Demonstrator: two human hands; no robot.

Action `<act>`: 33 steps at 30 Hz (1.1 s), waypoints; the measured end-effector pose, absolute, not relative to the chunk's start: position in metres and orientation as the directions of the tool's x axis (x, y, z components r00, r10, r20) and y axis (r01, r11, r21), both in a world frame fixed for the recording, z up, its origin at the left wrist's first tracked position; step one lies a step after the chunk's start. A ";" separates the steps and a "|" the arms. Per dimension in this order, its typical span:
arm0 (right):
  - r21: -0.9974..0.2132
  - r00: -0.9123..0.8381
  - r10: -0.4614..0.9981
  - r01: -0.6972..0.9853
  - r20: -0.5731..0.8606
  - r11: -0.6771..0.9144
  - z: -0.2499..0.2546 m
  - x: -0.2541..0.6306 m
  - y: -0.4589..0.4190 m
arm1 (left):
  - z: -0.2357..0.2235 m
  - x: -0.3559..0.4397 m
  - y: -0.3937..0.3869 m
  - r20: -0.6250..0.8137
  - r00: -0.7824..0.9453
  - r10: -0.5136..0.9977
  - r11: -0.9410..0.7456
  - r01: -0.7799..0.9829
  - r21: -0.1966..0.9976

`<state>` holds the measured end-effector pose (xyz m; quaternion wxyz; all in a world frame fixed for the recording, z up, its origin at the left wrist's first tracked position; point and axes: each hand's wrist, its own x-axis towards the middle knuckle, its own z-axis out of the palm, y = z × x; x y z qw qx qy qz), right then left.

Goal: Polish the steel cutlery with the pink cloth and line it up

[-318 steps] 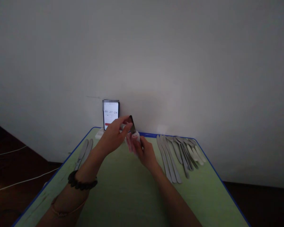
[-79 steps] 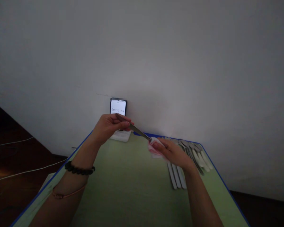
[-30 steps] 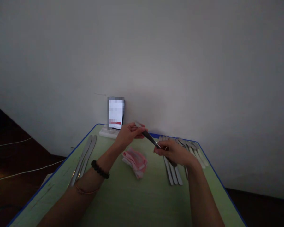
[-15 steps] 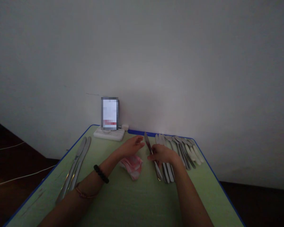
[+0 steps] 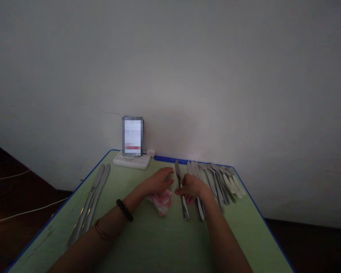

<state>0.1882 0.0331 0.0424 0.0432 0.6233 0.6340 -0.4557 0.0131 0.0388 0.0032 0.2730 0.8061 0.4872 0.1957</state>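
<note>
Here's the broad, pale grey wall [image 5: 170, 68], and up against it the light green table with the blue edge [image 5: 153, 242]. Along its right side fans a row of silver metal knives and spoons [image 5: 211, 184], pieces with white handles at the far end; over on the left, two long silver metal knives [image 5: 87, 203] lie side by side. A lit phone [image 5: 133, 134] stands upright on a flat white base [image 5: 132, 162], its screen blurred. Now the right hand [image 5: 193, 185]: loosely closed, thumb and fingers around the middle of a single silver metal knife [image 5: 178, 173], just left of the row; how firmly, I can't tell. And the left hand [image 5: 160, 180], half open, fingers apart, nothing visible in its grasp, hovers over the crumpled pink-and-white cloth [image 5: 162, 203]. A black beaded bracelet [image 5: 125, 210] circles that wrist.
</note>
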 end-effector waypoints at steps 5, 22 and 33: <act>-0.515 -0.219 0.811 0.849 -0.542 -0.115 0.050 0.188 0.030 | -0.001 0.023 0.031 0.117 0.452 0.884 -0.439 0.720 0.537; -0.296 -0.495 0.830 0.777 0.256 0.555 -0.001 0.252 -0.053 | -0.001 0.042 0.020 0.062 0.579 0.813 -0.565 0.759 0.322; -0.279 -0.411 0.891 0.848 0.192 0.451 -0.008 0.254 -0.041 | -0.007 0.060 0.041 0.045 0.627 0.778 -0.612 0.739 0.282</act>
